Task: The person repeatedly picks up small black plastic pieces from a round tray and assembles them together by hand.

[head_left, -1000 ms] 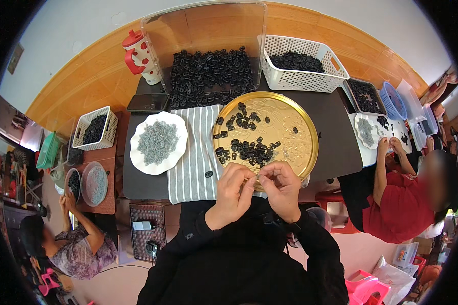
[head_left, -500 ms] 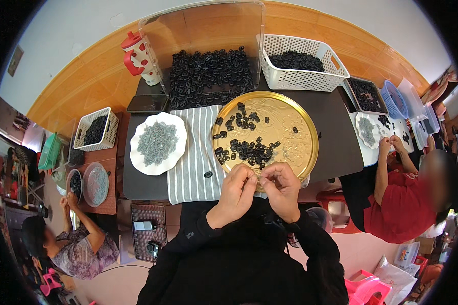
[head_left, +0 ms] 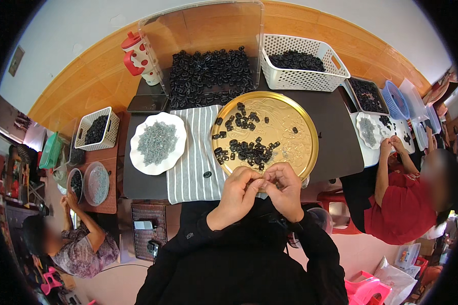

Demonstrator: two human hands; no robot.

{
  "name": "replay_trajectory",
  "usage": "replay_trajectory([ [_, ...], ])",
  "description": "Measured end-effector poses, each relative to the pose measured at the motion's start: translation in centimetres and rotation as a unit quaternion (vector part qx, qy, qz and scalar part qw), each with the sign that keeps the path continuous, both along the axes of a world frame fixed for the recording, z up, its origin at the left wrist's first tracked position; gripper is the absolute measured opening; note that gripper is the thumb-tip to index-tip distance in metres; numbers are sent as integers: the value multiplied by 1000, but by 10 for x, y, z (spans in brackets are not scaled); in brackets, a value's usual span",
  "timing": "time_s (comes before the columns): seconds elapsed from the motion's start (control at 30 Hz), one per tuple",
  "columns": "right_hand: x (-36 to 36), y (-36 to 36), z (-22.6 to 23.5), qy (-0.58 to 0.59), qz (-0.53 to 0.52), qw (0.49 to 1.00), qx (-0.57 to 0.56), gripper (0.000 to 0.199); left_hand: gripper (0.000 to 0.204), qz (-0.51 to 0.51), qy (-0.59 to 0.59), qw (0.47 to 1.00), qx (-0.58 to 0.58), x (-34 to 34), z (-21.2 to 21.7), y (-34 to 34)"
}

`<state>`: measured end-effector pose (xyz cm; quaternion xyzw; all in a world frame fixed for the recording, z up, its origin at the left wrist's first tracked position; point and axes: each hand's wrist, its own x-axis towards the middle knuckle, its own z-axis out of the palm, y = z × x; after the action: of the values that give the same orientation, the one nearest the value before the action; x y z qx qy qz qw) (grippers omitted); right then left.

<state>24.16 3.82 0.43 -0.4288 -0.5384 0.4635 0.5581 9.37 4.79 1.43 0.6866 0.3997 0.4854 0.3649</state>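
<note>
In the head view, the person's left hand (head_left: 237, 195) and right hand (head_left: 285, 190) meet over the tabletop's (head_left: 336, 147) near edge, fingertips touching; one cannot tell whether either grip is grasping a small piece. Just beyond them, black pieces (head_left: 252, 152) lie mostly on the left half of a gold tray (head_left: 290, 114), while the white plate (head_left: 177, 157) of grey pieces (head_left: 156, 142) stands toward the tabletop's left edge, beside a striped cloth (head_left: 188, 178).

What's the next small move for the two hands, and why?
I'd probably ease the left hand and right hand slightly forward over the gold tray: they meet at its near rim, and what they pinch, if anything, is hidden, so a slip there might land outside it.
</note>
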Motion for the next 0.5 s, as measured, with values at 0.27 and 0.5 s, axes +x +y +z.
replay_trajectory([
  [0.27,3,1,2,-10,8,1000,-11,30,7,32,51,996,62,-2,-7,4],
  [0.5,4,1,6,58,28,996,-58,27,12,-6,-19,999,33,-3,-3,-1],
])
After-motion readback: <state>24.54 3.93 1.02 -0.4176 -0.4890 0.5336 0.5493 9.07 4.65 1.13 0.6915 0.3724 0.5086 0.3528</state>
